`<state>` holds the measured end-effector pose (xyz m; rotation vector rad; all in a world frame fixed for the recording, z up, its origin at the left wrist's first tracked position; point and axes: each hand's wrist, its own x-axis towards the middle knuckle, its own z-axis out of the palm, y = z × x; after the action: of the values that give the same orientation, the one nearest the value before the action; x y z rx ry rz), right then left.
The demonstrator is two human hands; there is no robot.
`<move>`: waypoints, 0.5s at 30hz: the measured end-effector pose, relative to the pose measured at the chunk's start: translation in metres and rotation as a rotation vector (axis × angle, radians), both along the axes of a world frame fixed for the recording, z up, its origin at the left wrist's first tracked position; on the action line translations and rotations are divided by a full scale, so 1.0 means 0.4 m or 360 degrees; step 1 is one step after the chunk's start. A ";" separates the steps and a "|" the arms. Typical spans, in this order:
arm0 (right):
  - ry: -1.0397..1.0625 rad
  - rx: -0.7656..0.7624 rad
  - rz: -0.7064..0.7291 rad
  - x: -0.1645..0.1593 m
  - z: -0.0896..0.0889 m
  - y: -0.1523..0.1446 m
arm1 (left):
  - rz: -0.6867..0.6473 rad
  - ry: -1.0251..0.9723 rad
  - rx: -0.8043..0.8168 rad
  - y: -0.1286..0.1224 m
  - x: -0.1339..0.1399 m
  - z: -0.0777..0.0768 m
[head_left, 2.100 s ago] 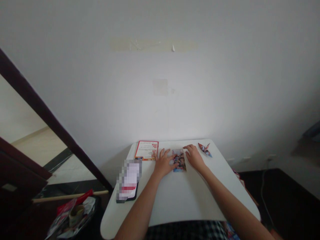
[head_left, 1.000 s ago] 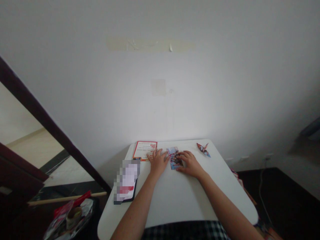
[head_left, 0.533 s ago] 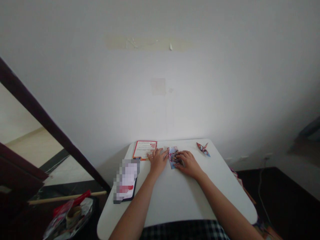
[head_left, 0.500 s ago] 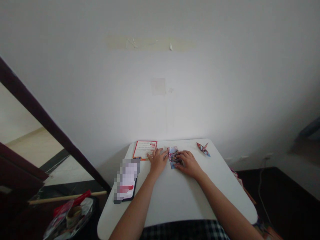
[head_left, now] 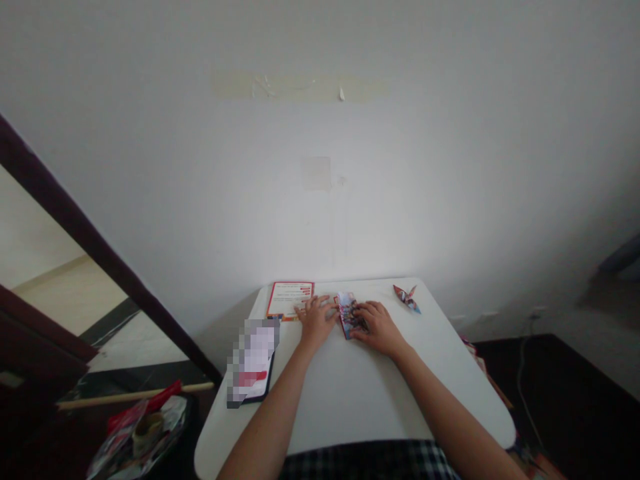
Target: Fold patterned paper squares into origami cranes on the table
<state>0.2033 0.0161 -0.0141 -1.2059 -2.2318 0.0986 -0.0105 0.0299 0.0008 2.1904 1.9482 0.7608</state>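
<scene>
Head view: phone [head_left: 256, 361], leaflet [head_left: 287, 300] near left hand [head_left: 316, 324]

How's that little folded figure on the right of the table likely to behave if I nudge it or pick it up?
The folded figure looks like creased paper, so it's probably very light. Its narrow, pointed tips might bend if pinched. The white table looks smooth, so a nudge would likely slide it.
</scene>
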 end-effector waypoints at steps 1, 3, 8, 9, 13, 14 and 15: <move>-0.0005 -0.0003 -0.0001 0.000 0.001 -0.001 | -0.0005 -0.0022 0.0023 -0.001 0.002 0.002; -0.0016 -0.0004 0.0001 -0.001 0.003 -0.003 | -0.0032 -0.0062 0.0048 -0.005 0.006 0.006; -0.0022 0.0001 -0.0029 -0.009 0.007 -0.008 | -0.0167 -0.0075 0.0047 -0.012 0.018 0.013; -0.0013 -0.0004 -0.0041 -0.011 0.008 -0.009 | -0.0195 -0.0064 0.0046 -0.013 0.020 0.013; 0.0124 -0.0053 -0.0094 -0.012 0.006 -0.005 | -0.0221 -0.0018 -0.0015 -0.017 0.023 0.008; 0.0186 -0.0070 -0.0105 -0.011 0.005 -0.003 | -0.0225 -0.0008 -0.0029 -0.018 0.022 0.006; 0.0255 -0.0086 -0.0118 -0.010 0.002 -0.001 | -0.0232 0.0002 -0.0035 -0.019 0.022 0.005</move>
<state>0.1993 0.0157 -0.0131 -1.2623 -2.0557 0.2198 -0.0017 0.0221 0.0028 2.2895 1.7646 0.7123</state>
